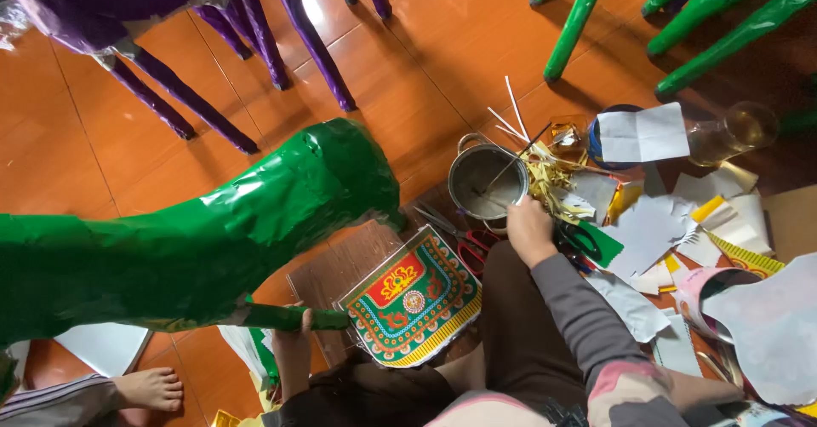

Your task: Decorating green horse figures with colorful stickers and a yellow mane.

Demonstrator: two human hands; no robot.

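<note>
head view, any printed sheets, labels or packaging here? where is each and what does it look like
Patterned sheet: on the floor between the hands; shield shape, red, green and yellow ornament.
White sheet: upper right, lying on a blue round thing; creased rectangle, print not readable.
Striped strip: right, among paper scraps; yellow with green and red edging.
Gold wrapper: right of the pot; shiny, crumpled.
No screens or signs.

You've got big green figure [196, 240]: glossy foil-like paper, crinkled, w/ highlights. Its leg [285, 316] same shiny wrap. Patterned panel [413, 298]: printed paper, slight sheen. Pot [488, 182]: dull grey metal, matt inside. Scraps [651, 231]: plain white paper, matt. Floor [408, 69]: orange tile, smooth, v. glossy. Purple legs [298, 27]: shiny wrap too. Your sleeve [579, 308]: grey cloth, soft, matt.
</note>
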